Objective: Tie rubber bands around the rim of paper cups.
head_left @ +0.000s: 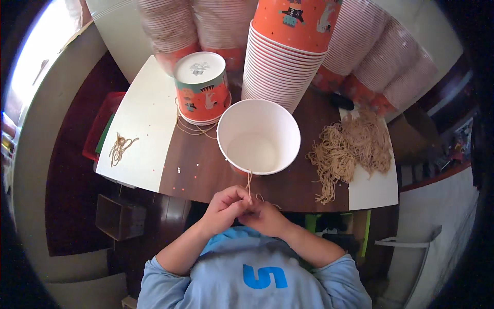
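Table (206, 170): hands on string (249, 180)

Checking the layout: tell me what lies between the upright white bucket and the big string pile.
Only bare brown tabletop separates the white bucket from the string pile, seen in the head view.

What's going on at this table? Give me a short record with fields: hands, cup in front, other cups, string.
hands: left hand and right hand together pinch a thin tan string
cup in front: open white paper cup, string hanging from its near rim
other cups: upside-down orange paper cup; tall stack of orange cups
string: tangled tan pile at right
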`<move>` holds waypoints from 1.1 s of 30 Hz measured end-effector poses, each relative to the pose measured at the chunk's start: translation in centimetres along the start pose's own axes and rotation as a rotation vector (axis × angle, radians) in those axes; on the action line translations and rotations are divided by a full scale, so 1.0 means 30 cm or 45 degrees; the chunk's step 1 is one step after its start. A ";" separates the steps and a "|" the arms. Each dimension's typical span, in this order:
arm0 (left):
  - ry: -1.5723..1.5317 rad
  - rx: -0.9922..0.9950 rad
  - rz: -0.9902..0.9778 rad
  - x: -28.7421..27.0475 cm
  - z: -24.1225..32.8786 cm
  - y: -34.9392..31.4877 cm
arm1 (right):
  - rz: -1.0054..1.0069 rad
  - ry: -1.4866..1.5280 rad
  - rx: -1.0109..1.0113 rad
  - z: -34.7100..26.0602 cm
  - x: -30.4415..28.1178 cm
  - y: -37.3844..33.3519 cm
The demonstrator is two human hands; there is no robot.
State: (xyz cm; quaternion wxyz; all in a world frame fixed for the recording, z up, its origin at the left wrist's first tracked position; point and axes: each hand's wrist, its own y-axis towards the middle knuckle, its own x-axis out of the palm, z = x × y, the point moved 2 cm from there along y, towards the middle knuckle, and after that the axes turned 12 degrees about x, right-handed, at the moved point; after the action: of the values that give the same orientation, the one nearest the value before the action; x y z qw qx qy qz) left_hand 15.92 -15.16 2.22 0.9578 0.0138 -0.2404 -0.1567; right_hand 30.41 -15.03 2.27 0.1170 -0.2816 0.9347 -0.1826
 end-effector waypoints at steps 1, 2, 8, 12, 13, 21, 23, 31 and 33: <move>0.051 0.089 0.048 -0.012 0.002 -0.006 | -0.050 -0.194 -0.166 -0.016 -0.013 -0.020; 0.104 0.177 0.095 -0.022 0.006 -0.006 | -0.101 -0.386 -0.333 -0.031 -0.027 -0.039; 1.047 0.477 0.044 0.033 0.071 -0.041 | 0.400 -0.206 -0.220 -0.160 -0.122 -0.084; 1.180 0.551 0.016 0.065 0.081 -0.038 | 0.441 -0.159 -0.361 -0.118 -0.073 -0.034; 1.077 0.461 0.075 0.066 0.087 -0.045 | 0.463 -0.126 -0.341 -0.116 -0.067 -0.030; 1.039 0.603 0.104 0.056 0.130 0.017 | 0.528 -0.311 -0.460 -0.141 -0.066 -0.042; 1.420 0.657 -0.137 0.057 0.141 0.032 | 0.564 -0.405 -0.503 -0.148 -0.066 -0.050; 1.630 1.152 0.236 -0.003 0.023 0.005 | 0.619 -0.406 -0.575 -0.156 -0.090 -0.041; 1.684 1.243 0.258 -0.006 0.017 0.004 | 0.621 -0.407 -0.570 -0.164 -0.090 -0.033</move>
State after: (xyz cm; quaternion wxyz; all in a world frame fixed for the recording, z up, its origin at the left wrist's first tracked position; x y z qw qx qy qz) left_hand 15.56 -14.97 2.61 0.7974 0.4956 0.3315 0.0930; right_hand 31.50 -12.93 7.44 0.2371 -0.0941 0.9611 0.1058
